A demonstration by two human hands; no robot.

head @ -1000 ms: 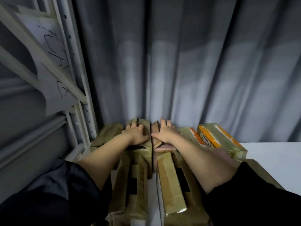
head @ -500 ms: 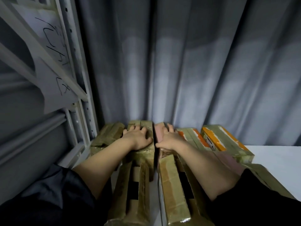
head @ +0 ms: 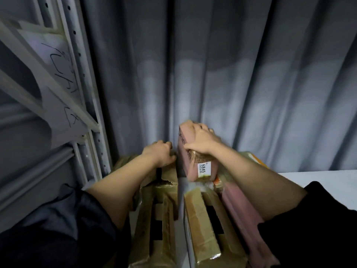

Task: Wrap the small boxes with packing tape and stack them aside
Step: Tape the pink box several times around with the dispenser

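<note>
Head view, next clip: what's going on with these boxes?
A person is sorting taped boxes against a grey curtain. The right hand grips a pink box bearing a white label reading 6845, tilted up above the pile. The left hand rests, fingers curled, on a tape-wrapped box beside it. Metal shelving stands at left.

The right hand [head: 201, 141] sat on top of a raised box [head: 190, 161], with the left hand [head: 160, 154] just left of it on a lower box [head: 166, 176]. Behind both hung a curtain [head: 231, 84]; a rack [head: 81, 93] stood left; a table [head: 318, 186] lay right.
</note>
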